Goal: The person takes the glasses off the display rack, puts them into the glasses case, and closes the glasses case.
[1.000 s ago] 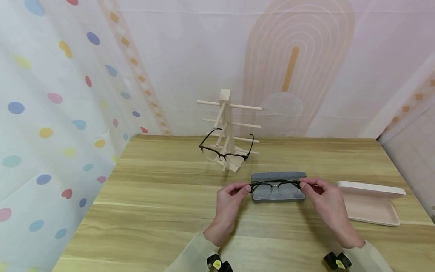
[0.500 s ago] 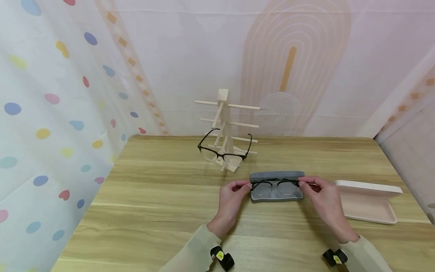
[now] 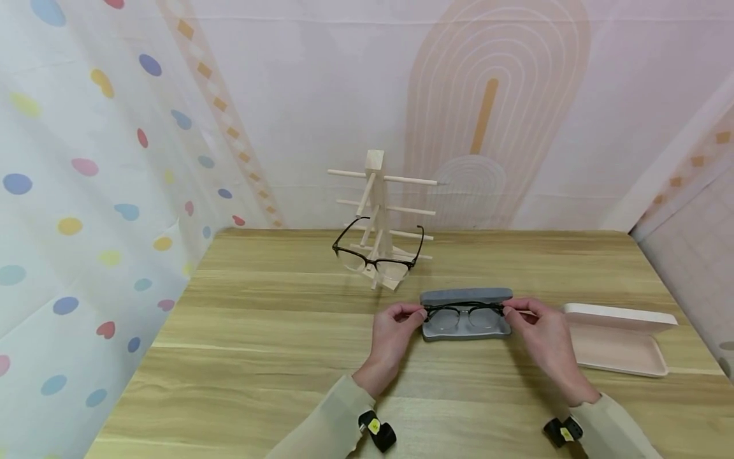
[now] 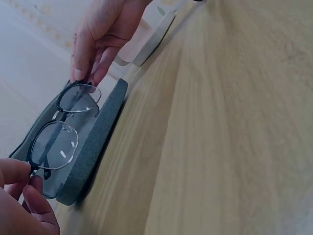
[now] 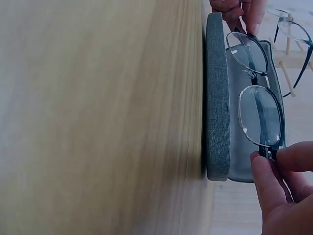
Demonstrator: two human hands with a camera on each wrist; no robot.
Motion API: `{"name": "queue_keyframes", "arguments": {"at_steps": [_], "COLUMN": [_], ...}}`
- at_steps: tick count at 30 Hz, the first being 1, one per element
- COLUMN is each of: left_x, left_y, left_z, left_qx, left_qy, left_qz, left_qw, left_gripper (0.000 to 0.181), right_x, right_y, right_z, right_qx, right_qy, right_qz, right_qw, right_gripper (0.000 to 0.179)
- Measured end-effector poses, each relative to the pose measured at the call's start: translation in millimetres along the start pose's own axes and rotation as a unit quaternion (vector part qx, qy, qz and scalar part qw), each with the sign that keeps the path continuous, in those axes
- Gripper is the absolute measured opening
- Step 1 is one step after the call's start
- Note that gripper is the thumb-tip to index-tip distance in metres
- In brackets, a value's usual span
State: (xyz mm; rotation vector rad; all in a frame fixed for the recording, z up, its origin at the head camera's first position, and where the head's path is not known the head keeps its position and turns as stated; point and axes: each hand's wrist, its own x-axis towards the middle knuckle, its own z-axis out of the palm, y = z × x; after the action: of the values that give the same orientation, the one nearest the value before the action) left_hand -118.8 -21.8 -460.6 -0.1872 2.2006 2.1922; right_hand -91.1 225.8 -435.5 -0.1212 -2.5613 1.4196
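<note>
Both hands hold one pair of black-browed eyeglasses (image 3: 464, 307) by its two ends, over an open grey glasses case (image 3: 466, 333). My left hand (image 3: 393, 338) pinches the left hinge between thumb and fingers. At the other hinge, my right hand (image 3: 541, 338) pinches in the same way. The temples look folded behind the lenses in the left wrist view, where the eyeglasses (image 4: 55, 142) sit within the case's opening. Whether they touch the case's bottom I cannot tell.
Behind the case stands a wooden display rack (image 3: 375, 191) with pegs, and a second pair of black-framed glasses (image 3: 373, 261) hangs on it. An open pale pink case (image 3: 622, 350) lies to the right on the wooden table (image 3: 241, 357). A patterned curtain (image 3: 321, 83) closes off the back.
The eyeglasses have come slightly lower over the grey case, with both hands still pinching their ends. The whole head view has shifted slightly.
</note>
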Motion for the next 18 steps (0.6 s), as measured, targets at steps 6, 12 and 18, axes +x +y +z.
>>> {"name": "queue_keyframes", "arguments": {"at_steps": [6,12,18], "left_x": [2.5,2.3,4.4], "left_y": [-3.9,-2.1,-3.6], "left_z": [2.9,2.4,0.8], "left_qx": [0.013,0.026,0.036], "left_qy": [0.001,-0.009,-0.018], "left_qz": [-0.009,-0.011,-0.001], "left_qw": [0.9999,0.9996,0.9992], "left_gripper": [0.013,0.011,0.011], "right_x": [1.4,3.7,5.7], "right_y": [2.6,5.0,6.6], "right_z": [-1.8,-3.5,-3.5], "right_qx": [-0.004,-0.019,-0.038], "right_qy": [-0.016,-0.025,-0.029], "right_qz": [0.008,0.007,-0.003], "right_qw": [0.9998,0.9995,0.9989], "right_gripper": [0.017,0.017,0.016]}}
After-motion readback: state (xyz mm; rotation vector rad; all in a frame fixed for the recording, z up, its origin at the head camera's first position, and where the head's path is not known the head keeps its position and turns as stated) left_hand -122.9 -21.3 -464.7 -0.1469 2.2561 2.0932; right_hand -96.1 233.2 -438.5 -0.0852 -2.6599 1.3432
